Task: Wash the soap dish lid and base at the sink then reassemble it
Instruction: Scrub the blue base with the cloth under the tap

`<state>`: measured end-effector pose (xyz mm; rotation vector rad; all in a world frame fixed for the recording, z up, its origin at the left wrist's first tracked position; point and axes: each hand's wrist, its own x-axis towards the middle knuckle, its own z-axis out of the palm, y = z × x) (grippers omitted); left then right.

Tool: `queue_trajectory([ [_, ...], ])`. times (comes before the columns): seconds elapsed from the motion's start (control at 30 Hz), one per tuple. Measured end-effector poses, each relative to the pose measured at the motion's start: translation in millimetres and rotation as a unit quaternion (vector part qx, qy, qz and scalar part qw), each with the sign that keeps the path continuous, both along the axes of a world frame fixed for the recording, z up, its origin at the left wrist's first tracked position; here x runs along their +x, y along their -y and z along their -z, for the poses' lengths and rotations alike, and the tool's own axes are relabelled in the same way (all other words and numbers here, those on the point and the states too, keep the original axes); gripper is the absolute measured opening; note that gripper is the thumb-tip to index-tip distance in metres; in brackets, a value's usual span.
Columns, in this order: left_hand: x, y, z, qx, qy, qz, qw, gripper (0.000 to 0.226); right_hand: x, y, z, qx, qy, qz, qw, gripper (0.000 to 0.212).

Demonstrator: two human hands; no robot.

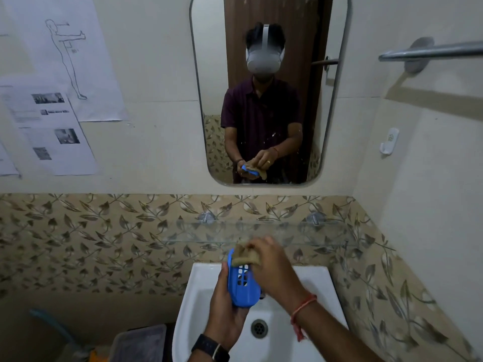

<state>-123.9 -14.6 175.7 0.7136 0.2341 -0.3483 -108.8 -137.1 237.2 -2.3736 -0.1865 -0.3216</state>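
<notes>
While over the sink (209, 288), left hand (224, 309) grips blue dish (241, 283) from below. Right hand (271, 267) pinches tan cloth (244, 256) closed, touching dish's top end.

Blk watch (209, 347) on L wrist, red thread (300, 309) on R, both arms bare.

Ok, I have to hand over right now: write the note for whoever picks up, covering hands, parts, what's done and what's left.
Left hand: holds the blue slotted soap dish piece over the white sink.
Right hand: grips a brownish cloth against the piece's upper end.
Other half of the dish: not in view.
Done: cannot tell how much; no running water visible.
Left: finish this piece, wash the other half, reassemble.
</notes>
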Motion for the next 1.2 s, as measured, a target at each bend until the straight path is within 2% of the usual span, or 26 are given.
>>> queue_trajectory([
  [0.1, -1.5, 4.3, 2.9, -0.011, -0.011, 0.012, 1.000, 0.052, -11.4, -9.9, 20.6, 0.019, 0.033, -0.003, 0.999, 0.049],
  [0.2, -2.2, 4.3, 1.4, 0.002, -0.012, 0.015, 1.000, 0.055, -21.3, -11.6, 34.4, 0.022, 0.088, -0.016, 0.996, 0.039],
  [0.3, 0.4, 1.3, 2.4, 0.011, -0.011, 0.005, 1.000, 0.062, -29.2, -11.3, 26.1, 0.010, 0.049, -0.075, 0.996, 0.041],
  [0.4, 4.3, -8.4, 7.2, -0.009, -0.014, 0.003, 1.000, 0.076, -30.7, -7.2, 15.2, -0.083, -0.021, -0.207, 0.975, 0.024],
  [0.5, 4.8, -11.7, 10.7, -0.019, -0.018, -0.007, 1.000, 0.079, -24.0, 1.7, 11.0, -0.178, -0.049, -0.254, 0.949, 0.020],
  [0.6, 6.8, -11.4, 9.2, -0.039, -0.013, -0.023, 0.999, 0.073, -17.0, 4.5, 2.7, -0.179, -0.028, -0.253, 0.950, 0.024],
  [0.73, 6.5, -6.1, -1.9, -0.051, -0.019, -0.029, 0.998, 0.065, -7.0, 5.6, -5.9, -0.047, 0.013, -0.185, 0.982, 0.037],
  [0.87, 2.4, -0.6, -0.6, -0.037, -0.013, -0.037, 0.999, 0.054, 13.3, 4.7, -2.5, -0.047, 0.119, -0.023, 0.992, 0.023],
  [0.93, 0.3, 2.5, 1.2, -0.035, -0.009, -0.031, 0.999, 0.051, 17.4, 4.3, -4.8, -0.053, 0.136, 0.000, 0.989, 0.020],
  [1.0, -0.1, 4.5, 0.1, -0.039, -0.007, -0.028, 0.999, 0.051, 16.2, 4.0, -5.6, -0.060, 0.120, -0.031, 0.990, 0.017],
  [1.07, 3.1, 4.4, -2.4, -0.055, -0.012, -0.023, 0.998, 0.054, 9.4, 1.3, -3.9, -0.073, 0.058, -0.099, 0.991, 0.019],
  [1.2, 9.6, -2.3, -4.7, -0.034, -0.017, -0.008, 0.999, 0.064, -6.0, 0.6, -4.3, -0.151, -0.067, -0.214, 0.963, 0.022],
])
